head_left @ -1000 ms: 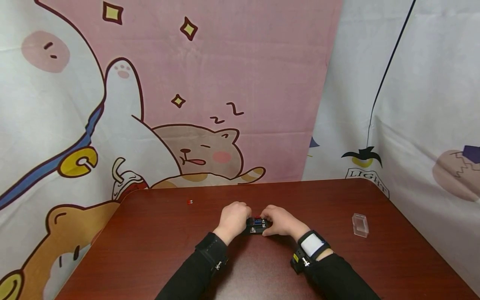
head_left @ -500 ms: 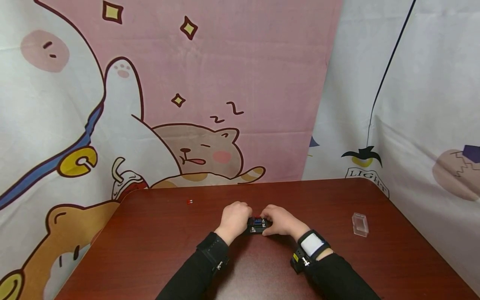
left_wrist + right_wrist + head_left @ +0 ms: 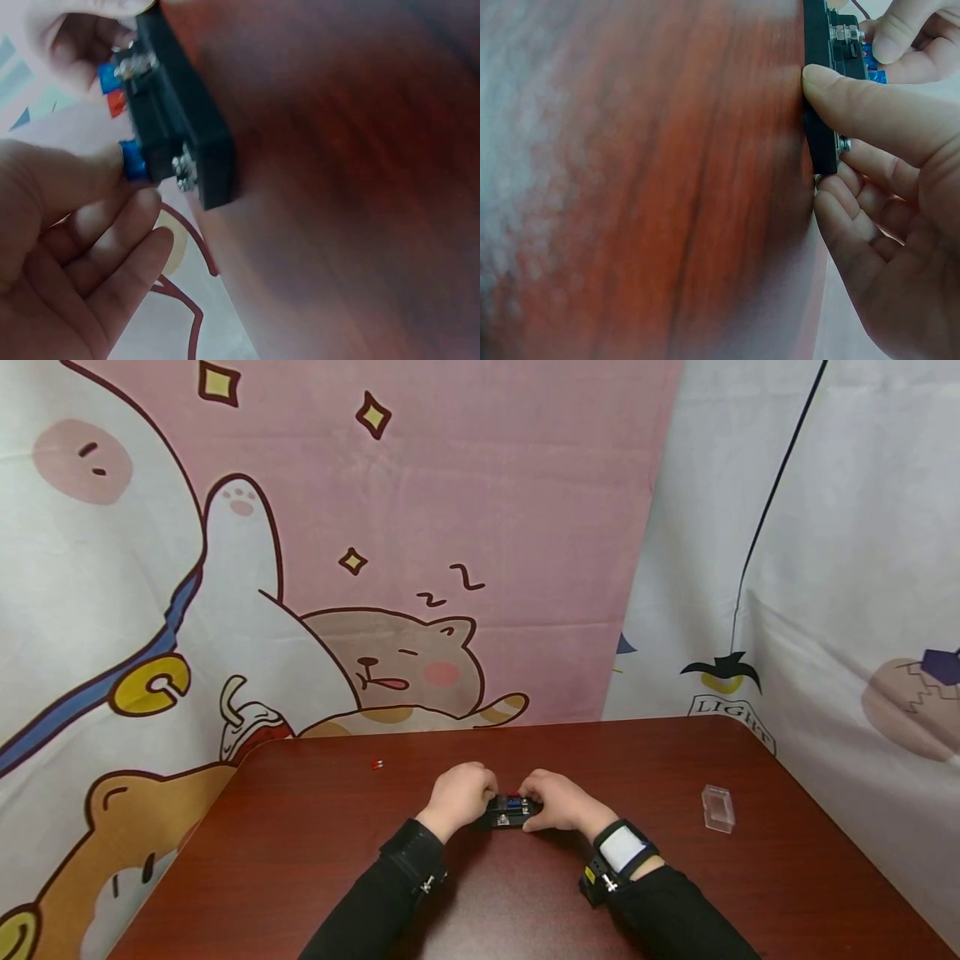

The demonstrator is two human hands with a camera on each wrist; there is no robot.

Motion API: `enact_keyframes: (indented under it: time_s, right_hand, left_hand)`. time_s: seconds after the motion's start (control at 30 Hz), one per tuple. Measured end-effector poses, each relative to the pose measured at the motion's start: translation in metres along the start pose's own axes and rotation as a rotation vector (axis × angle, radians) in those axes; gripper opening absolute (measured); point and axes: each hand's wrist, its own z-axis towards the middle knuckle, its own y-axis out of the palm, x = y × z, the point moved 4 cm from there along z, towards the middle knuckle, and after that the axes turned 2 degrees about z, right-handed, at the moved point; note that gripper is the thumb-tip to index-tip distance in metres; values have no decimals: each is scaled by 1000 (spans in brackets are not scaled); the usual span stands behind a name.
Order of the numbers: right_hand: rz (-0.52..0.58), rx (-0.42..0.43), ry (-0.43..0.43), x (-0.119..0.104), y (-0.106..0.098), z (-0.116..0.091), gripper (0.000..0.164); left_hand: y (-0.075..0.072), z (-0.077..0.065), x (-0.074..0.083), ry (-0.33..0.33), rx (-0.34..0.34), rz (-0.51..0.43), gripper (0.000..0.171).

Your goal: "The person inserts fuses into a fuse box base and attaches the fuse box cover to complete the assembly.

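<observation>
On the table lies a black fuse block [image 3: 504,820] with metal terminal screws and small coloured blade fuses along it. My right hand [image 3: 567,802] grips its right end; in the right wrist view the thumb presses the block's side [image 3: 823,146] and the other fingers curl beneath the end. With thumb and forefinger, my left hand [image 3: 459,793] pinches a blue blade fuse [image 3: 133,160] near the block's left end. Another blue fuse [image 3: 109,77] and a red fuse [image 3: 115,103] sit farther along. How deeply the pinched fuse is seated cannot be seen.
A loose red fuse [image 3: 377,764] lies to the left on the brown table [image 3: 315,852]. At the right is a small clear plastic box [image 3: 718,808]. A printed cloth [image 3: 540,543] hangs behind the table's back edge.
My left hand has shifted slightly left, and more of the block's left part shows. The right hand keeps its grip. The head view has turned a little.
</observation>
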Motion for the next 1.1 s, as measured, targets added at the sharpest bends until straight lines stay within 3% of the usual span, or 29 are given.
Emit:
enact_keyframes:
  time_s: [0.1, 0.3, 0.8, 1.1]
  right_hand:
    - [0, -6, 7, -1, 0, 0, 39]
    - [5, -16, 23, -2, 0, 0, 40]
    - [9, -26, 53, -2, 1, 1, 40]
    - [-1, -22, 38, -2, -1, 0, 40]
  left_hand:
    - [-4, 1, -7, -36, -5, -60, 3]
    - [-16, 4, -25, -124, 47, -77, 5]
    - [-30, 0, -97, -498, 139, -114, 6]
    - [-35, -4, -124, -612, 162, -72, 9]
